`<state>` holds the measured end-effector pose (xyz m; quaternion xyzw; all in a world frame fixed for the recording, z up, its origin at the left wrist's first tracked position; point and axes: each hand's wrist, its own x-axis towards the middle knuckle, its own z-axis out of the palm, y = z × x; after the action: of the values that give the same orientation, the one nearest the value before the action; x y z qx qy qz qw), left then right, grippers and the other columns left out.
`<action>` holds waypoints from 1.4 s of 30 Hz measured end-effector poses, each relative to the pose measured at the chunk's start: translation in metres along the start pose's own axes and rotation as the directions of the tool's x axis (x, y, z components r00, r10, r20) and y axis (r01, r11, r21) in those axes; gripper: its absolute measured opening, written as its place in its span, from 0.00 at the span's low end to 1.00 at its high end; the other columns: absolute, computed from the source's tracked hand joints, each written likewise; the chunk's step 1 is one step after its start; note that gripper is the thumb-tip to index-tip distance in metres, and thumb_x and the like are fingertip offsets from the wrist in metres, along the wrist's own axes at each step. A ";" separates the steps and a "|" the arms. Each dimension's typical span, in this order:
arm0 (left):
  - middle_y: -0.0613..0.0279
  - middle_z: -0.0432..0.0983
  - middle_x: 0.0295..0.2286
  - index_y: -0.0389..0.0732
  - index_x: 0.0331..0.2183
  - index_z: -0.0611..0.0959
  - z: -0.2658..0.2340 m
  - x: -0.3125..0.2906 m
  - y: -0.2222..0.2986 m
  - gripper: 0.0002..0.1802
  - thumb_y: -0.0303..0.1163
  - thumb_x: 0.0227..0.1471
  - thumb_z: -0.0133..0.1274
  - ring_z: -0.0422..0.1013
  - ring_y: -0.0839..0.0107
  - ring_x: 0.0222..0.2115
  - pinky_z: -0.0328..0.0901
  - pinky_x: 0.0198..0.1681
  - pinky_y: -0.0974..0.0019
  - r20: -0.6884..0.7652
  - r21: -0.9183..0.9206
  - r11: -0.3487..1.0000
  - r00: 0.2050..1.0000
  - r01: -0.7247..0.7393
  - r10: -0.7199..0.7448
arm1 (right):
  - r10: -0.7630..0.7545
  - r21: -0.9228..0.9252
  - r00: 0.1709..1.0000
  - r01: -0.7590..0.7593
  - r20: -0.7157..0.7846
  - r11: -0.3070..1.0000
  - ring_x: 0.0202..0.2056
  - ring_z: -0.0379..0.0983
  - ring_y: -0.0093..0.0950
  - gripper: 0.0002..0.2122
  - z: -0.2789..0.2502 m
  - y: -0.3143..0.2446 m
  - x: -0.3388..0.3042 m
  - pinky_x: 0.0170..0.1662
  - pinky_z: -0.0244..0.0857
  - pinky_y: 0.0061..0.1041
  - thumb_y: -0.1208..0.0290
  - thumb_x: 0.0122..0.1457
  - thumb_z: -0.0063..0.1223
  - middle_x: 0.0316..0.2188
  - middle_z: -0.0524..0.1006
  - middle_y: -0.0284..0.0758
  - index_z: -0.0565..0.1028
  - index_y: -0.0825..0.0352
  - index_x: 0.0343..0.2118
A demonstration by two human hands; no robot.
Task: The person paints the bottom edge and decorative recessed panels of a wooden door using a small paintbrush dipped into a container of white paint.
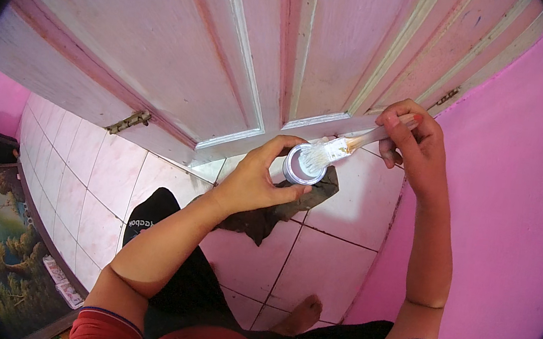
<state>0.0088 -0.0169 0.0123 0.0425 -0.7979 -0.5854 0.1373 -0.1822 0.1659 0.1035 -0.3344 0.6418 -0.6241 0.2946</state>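
Note:
My left hand [258, 176] is wrapped round a small round paint can [287, 166], held upright in front of the door. In my right hand [415, 142] is a paintbrush [370, 138], gripped by its pale handle with the thumb and fingers closed. The brush slants down to the left, and its white, paint-coated bristles [318, 157] lie over the can's mouth and rim. Beyond both hands stands a panelled door [338, 50] in faded pink, with white strips along some panel edges.
A dark crumpled cloth [259, 223] lies on the tiled floor [324, 266] below the can. A bright pink wall [500, 216] rises at the right. A metal hinge [129, 122] sits on the door's left edge. A framed landscape picture [5, 240] leans at the lower left.

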 end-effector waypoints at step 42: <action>0.59 0.73 0.45 0.37 0.52 0.71 -0.001 -0.003 0.001 0.36 0.25 0.40 0.67 0.69 0.69 0.50 0.60 0.57 0.64 -0.104 0.021 0.994 0.989 0.109 -0.106 | 0.487 0.315 0.764 -0.379 -0.424 0.870 0.20 0.67 0.22 0.08 -0.162 0.168 0.014 0.25 0.62 0.22 0.67 0.60 0.53 0.23 0.73 0.33 0.71 0.66 0.34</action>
<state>0.0121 -0.0166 0.0124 0.1172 -0.7941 -0.5783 0.1458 -0.3300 0.2521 -0.0555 0.0264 0.6851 -0.6667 0.2924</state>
